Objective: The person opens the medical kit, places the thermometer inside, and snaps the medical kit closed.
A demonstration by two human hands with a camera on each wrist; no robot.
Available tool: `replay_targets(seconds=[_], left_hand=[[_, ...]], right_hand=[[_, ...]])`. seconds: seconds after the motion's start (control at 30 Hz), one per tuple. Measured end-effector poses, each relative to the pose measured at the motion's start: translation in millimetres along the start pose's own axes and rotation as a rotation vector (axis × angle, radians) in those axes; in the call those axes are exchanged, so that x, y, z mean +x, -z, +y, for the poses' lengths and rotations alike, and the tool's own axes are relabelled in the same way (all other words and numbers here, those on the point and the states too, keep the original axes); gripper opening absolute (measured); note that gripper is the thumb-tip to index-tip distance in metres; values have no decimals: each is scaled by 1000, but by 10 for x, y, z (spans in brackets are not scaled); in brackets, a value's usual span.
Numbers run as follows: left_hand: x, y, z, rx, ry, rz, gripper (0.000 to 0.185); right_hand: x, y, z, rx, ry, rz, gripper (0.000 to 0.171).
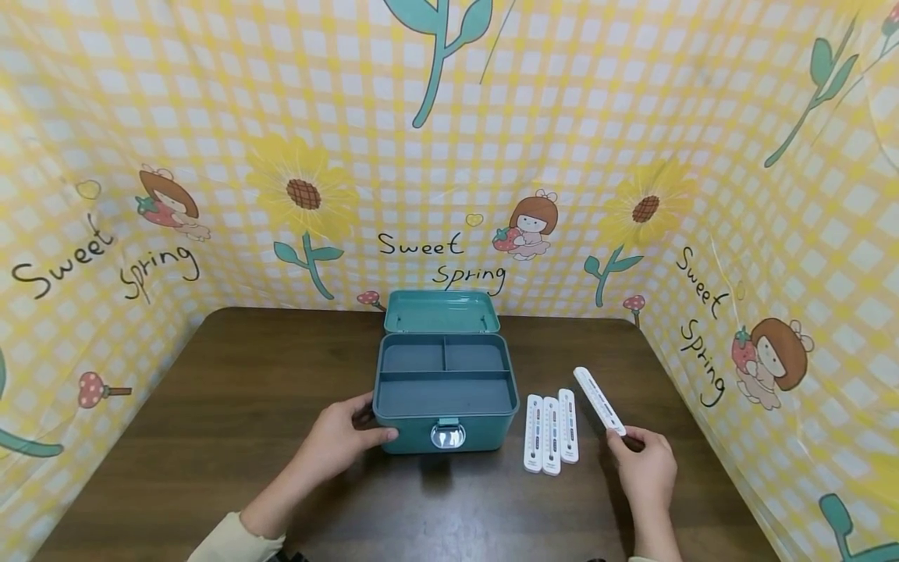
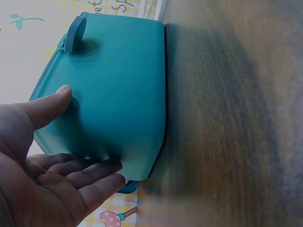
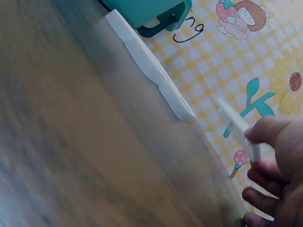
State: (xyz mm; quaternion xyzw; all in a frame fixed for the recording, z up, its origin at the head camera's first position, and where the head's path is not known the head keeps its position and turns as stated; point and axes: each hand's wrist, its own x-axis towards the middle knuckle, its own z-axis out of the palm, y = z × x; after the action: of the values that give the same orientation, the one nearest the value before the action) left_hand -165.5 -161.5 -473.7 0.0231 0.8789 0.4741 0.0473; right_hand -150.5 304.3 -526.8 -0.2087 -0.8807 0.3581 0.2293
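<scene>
Nearest the person, the right hand (image 1: pixel 646 467) pinches the lower end of a white thermometer (image 1: pixel 598 400) between thumb and fingers (image 3: pixel 259 196), lifting it at a slant above the brown bench (image 1: pixel 211 406). Just left of it, three more white thermometers (image 1: pixel 551 424) lie side by side on the bench, beside the teal box (image 1: pixel 444 406). The left hand (image 1: pixel 340 439) rests on the box's left front corner, its fingers (image 2: pixel 80 175) straight and slightly spread against the wall. The box's lid (image 1: pixel 441 312) stands open at the back, before the yellow checked backdrop (image 1: pixel 449 156).
</scene>
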Motion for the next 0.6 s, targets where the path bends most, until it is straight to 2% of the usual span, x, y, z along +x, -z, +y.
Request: replay_targets(seconds=[0.17,0.27,0.47,0.6], left_hand=[[23,2,-24,-14,-1,-3,90],[37,9,-30,-22,3,-8,92],[28,1,-14,-7,11,-14,95],[4,-5,-3,-5,11,-17,102]], right_hand=[[21,13,-32,110,-42,-44,37],[15,33,-95,179,-35,-70,37],[8,124,-285,282,123,-60,22],[21,228,-439,333,202,-63,19]])
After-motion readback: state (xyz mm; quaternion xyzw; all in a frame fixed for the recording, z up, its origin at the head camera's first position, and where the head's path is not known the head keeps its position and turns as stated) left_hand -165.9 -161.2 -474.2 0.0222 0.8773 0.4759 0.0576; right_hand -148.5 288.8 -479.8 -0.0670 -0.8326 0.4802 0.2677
